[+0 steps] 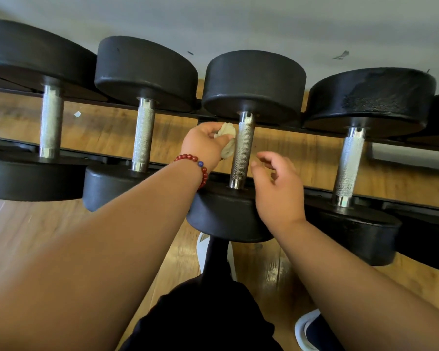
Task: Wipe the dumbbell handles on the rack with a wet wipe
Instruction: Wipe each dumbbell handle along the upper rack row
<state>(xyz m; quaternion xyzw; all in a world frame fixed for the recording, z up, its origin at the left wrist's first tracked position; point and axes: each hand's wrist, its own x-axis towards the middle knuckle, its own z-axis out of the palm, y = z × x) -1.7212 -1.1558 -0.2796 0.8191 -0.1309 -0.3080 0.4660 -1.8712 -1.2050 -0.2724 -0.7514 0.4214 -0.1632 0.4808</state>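
Bright, even light fills the scene, soft and without hard shadows. The wooden floor shows a pale patch of glare near the bottom, and the chrome ends of the middle handle carry small highlights. The black dumbbell heads hold little detail. The centre is sharp: the handle's grip pattern and the wipe read clearly. The forearms nearest the camera are soft. The rack bows towards the edges.

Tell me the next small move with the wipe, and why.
Probably press the wipe in the left hand onto the handle right beside it and rub along it: that bar's knurling looks speckled, and the right hand hovers open nearby.
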